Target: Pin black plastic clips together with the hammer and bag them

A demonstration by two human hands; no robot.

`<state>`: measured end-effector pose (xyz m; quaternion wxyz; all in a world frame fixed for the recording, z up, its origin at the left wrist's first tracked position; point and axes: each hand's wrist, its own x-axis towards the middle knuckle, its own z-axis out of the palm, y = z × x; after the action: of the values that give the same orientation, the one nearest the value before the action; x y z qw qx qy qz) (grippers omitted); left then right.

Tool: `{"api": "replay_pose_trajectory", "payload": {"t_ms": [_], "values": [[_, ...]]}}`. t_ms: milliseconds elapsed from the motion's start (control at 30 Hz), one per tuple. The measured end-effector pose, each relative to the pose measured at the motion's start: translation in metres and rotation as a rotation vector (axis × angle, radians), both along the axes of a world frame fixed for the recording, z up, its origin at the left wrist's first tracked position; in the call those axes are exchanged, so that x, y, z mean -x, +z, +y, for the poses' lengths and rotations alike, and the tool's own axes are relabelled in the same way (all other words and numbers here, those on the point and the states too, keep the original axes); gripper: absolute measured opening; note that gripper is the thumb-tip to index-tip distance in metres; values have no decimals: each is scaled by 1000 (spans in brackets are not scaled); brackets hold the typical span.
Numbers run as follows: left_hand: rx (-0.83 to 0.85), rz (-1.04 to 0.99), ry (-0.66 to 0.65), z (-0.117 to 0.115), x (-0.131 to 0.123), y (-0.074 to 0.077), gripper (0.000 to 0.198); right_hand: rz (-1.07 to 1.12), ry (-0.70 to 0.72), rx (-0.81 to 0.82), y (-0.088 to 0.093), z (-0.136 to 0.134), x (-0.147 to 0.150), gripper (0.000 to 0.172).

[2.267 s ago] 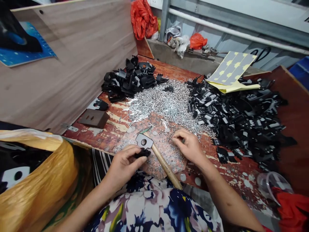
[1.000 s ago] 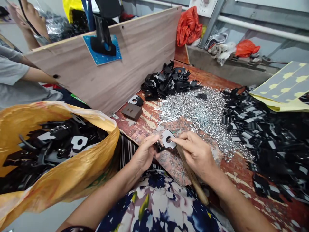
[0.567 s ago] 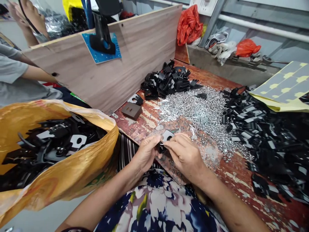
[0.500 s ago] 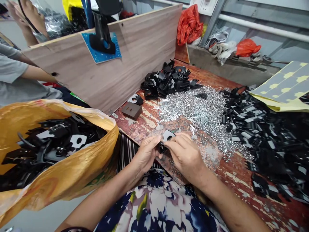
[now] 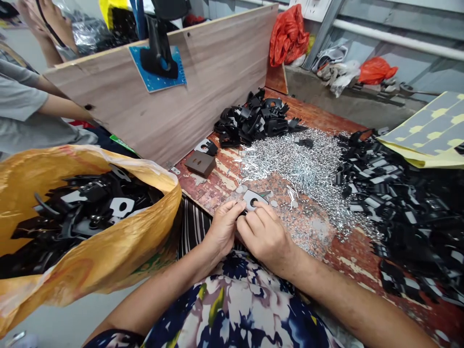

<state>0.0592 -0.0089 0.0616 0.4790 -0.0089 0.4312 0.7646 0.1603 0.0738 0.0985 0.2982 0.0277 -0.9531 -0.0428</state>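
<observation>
Between my hands, over the near edge of the table, is a small black plastic clip (image 5: 251, 197) with a flat light-grey face and a round hole. My left hand (image 5: 225, 224) pinches its left side between thumb and fingers. My right hand (image 5: 266, 232) is closed against its right side, fingers curled at the hole; the lower part of the clip is hidden behind them. Just beyond lies a speckled stone slab (image 5: 308, 217), with a heap of shiny metal pins (image 5: 300, 162) spreading behind it.
A yellow sack (image 5: 159, 208) full of black clips (image 5: 87, 203) stands at my left. More black parts lie in a back pile (image 5: 253, 118) and a right pile (image 5: 409, 217). A brown block (image 5: 200, 163) sits near the wooden partition (image 5: 217, 63), with another person (image 5: 32, 106) beyond it.
My right hand has curled further in and moved slightly left and down around the clip. The clip's grey face now shows more fully toward me. The whole view has shifted slightly.
</observation>
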Motion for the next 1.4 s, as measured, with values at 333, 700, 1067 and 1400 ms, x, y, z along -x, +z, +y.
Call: {"api": "replay_pose_trajectory", "payload": {"t_ms": [333,700,1067,1400], "values": [[71,329,-130,-49,5,-9,33,-79,12,351,-4,2,-15,20],[437,955,-243,-84,36,-30,31,-588,-512,240,-49,35,-81,20],[604,1198,-166,-54,23,-50,46,-217,-295,462,-18,29,-94,53],[622,1208,-102,-54,21,-53,49,-169,-284,359,-41,13,-82,56]]}}
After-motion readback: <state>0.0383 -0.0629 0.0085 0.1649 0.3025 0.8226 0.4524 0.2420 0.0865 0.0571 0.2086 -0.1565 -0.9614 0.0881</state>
